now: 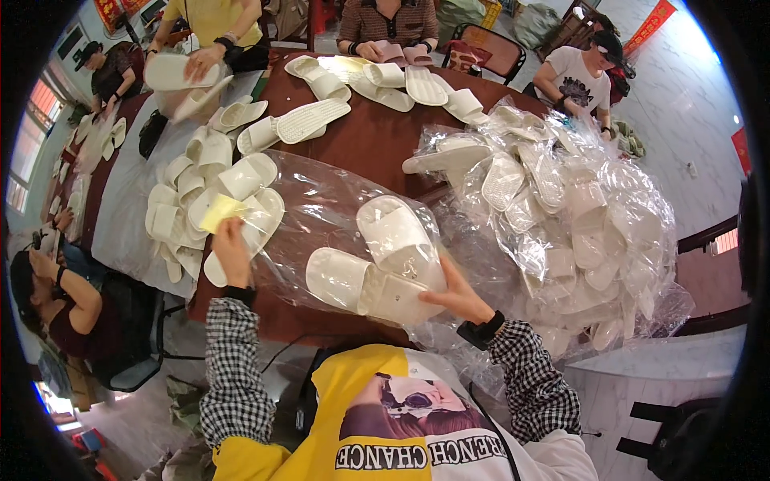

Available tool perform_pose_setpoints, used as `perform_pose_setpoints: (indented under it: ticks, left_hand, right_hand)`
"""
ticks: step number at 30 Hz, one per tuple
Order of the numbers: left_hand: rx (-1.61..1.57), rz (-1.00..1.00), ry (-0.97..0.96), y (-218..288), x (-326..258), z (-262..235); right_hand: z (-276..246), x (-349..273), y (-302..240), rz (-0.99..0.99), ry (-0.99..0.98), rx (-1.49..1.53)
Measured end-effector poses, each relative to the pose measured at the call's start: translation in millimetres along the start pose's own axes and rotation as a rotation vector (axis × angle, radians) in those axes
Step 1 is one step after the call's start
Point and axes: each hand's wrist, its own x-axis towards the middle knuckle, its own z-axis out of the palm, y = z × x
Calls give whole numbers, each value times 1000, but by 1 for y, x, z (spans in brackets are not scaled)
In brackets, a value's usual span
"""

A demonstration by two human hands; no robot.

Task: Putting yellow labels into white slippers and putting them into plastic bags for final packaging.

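"What are your hands on just now?"

"My left hand [233, 255] pinches a small yellow slip [220, 213] between thumb and fingertips; paper or sticker, I can't tell. My right hand [464, 295] grips the near right end of a pair of white slippers [391, 236], thumb on top. The pair sits just left of that hand, between my two hands."

"Which step would you call that?"

"Bagging, I'd judge. The pair looks to be inside a clear bag [311, 192], whose loose film stretches left toward my left hand. Whether the slip lies in the film or over it, I can't make out."

"And what does the next move call for?"

"Probably the right hand holding the pair steady while the left settles the slip and gathers the slack film, without letting the two slippers slide apart."

"What about the other bags?"

"To the right of my right hand is a big heap of bagged slippers [587, 200], white ones showing through crinkled clear film. Just beyond my left hand there's a pile of white slippers [210, 152] that look loose, at the edge of the brown table [373, 148]."
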Motion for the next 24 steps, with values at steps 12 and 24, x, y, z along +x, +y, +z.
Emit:
perform_pose_setpoints:
  ticks: [12, 24]
  left_hand:
    - [40, 359, 381, 82, 109, -119]
    - [-177, 1017, -571, 250, -71, 11]
  right_hand:
    - [14, 16, 47, -3, -64, -76]
    - [-55, -28, -14, -48, 27, 455]
